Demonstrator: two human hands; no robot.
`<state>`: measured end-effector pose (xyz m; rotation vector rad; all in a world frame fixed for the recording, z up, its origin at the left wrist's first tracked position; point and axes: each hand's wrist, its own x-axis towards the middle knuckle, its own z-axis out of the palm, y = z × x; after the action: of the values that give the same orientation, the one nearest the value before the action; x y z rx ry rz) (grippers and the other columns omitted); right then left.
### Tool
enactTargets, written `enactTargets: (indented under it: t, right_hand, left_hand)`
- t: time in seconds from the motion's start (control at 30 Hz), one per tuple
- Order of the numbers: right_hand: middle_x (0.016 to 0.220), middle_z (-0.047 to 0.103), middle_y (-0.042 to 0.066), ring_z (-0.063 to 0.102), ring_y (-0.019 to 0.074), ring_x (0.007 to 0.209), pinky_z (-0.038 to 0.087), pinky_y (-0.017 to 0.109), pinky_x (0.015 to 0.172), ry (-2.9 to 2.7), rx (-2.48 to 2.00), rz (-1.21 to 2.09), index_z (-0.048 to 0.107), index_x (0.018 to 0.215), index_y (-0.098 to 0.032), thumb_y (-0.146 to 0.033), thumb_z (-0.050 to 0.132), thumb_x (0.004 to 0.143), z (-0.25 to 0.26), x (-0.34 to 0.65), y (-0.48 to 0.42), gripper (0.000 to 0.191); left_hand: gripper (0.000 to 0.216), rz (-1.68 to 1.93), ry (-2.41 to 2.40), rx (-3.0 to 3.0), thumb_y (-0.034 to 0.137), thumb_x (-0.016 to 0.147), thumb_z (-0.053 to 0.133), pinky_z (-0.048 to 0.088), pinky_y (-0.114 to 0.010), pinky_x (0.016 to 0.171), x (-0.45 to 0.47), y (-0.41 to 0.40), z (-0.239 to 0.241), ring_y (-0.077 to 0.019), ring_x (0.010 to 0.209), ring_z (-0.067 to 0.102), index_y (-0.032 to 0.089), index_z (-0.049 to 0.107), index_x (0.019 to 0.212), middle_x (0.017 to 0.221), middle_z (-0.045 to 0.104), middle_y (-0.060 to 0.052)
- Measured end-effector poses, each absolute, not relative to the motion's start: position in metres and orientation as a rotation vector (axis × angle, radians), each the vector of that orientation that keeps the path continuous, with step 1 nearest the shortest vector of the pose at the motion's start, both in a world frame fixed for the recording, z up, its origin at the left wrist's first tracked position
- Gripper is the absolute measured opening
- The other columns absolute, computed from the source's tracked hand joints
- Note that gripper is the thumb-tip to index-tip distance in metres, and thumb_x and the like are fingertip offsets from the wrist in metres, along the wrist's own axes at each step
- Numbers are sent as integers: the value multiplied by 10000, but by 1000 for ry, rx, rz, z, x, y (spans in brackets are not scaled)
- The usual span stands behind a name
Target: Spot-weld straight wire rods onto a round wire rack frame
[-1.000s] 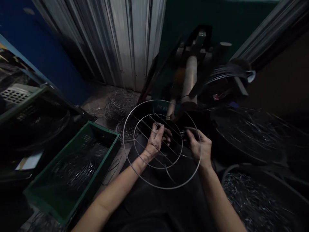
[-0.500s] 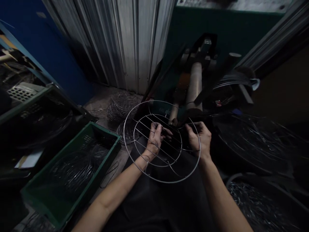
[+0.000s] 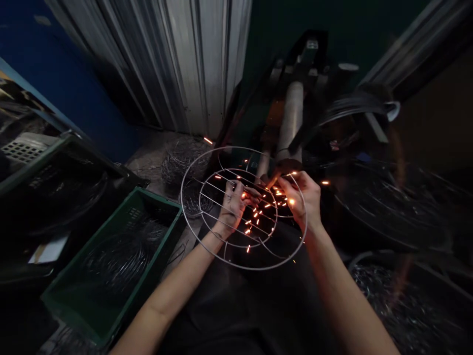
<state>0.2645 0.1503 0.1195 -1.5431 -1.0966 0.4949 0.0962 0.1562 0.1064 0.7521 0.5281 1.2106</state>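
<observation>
A round wire rack [image 3: 246,246], made of an outer ring, a smaller inner ring and several parallel cross wires, is held tilted in front of me. My left hand [image 3: 231,209] is closed on the cross wires inside the inner ring. At the rack's right side my right hand [image 3: 305,197] pinches with thumb and fingers; the exact wire between the fingertips is hard to make out. Between my hands the rack's far right edge meets the lower end of a spot welder's arm [image 3: 291,116]. Orange sparks [image 3: 256,213] scatter through the rack and across both hands.
On the left stands a green crate [image 3: 55,305] with loose wire inside. Coils of wire [image 3: 181,165] lie on the floor by the corrugated metal wall [image 3: 192,64]. A tub of metal pieces [image 3: 391,296] is at lower right, below a dark round container [image 3: 391,212] with wires.
Bright sparks have appeared at the welder's tip and spread over the rack and hands. The rack and both hands have shifted slightly up and left in view, along with the surroundings.
</observation>
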Motion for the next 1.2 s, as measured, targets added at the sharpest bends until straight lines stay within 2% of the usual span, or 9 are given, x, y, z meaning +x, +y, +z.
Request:
enactTargets:
  t: [0.13, 0.2, 0.27, 0.43, 0.63, 0.97, 1.2]
  right_hand:
    - [950, 655, 60, 633, 196, 795, 516, 351, 740, -1195, -1563, 615, 613, 1039, -192, -450, 609, 758, 117, 277, 110, 382]
    - [1082, 634, 71, 617, 209, 941, 491, 370, 855, -1272, -1622, 631, 598, 1132, -197, -445, 590, 784, 117, 278, 83, 428]
    - [1146, 614, 67, 588, 216, 1029, 470, 373, 906, -1290, -1635, 691, 579, 1194, -214, -433, 603, 784, 116, 273, 65, 465]
    - [938, 674, 50, 623, 202, 880, 490, 332, 804, -1129, -1623, 573, 685, 936, -192, -430, 620, 771, 118, 255, 86, 297]
    - [789, 644, 18, 593, 153, 708, 450, 254, 617, -1061, -1657, 416, 629, 801, -180, -437, 668, 706, 123, 255, 125, 277]
    - [758, 628, 12, 570, 153, 694, 417, 263, 630, -1178, -1709, 303, 584, 769, -187, -411, 614, 726, 126, 255, 140, 230]
    - [794, 629, 19, 560, 153, 716, 429, 280, 692, -1210, -1690, 320, 598, 832, -187, -419, 615, 722, 124, 258, 152, 257]
  left_hand:
    - [348, 1103, 504, 840, 474, 773, 608, 452, -176, 487, 82, 166, 109, -69, 583, 566, 167, 465, 853, 867, 604, -27]
    - [324, 1095, 569, 856, 453, 790, 592, 432, -163, 429, 80, 164, 110, -47, 502, 532, 176, 447, 872, 830, 577, 3]
    - [315, 1133, 632, 839, 466, 818, 545, 437, -165, 408, 82, 156, 109, -44, 466, 519, 195, 403, 888, 810, 562, 23]
    - [307, 1305, 763, 797, 492, 859, 465, 513, -218, 470, 93, 129, 105, -75, 515, 581, 238, 318, 948, 833, 585, 34]
    - [256, 1430, 822, 799, 464, 892, 413, 543, -259, 529, 101, 130, 102, -108, 540, 613, 239, 310, 957, 712, 604, 46]
    - [258, 1479, 811, 806, 473, 893, 402, 546, -274, 519, 99, 143, 105, -115, 526, 609, 231, 332, 950, 700, 613, 45]
    - [288, 1487, 787, 806, 494, 880, 419, 547, -278, 536, 100, 150, 104, -113, 536, 607, 235, 319, 956, 703, 609, 45]
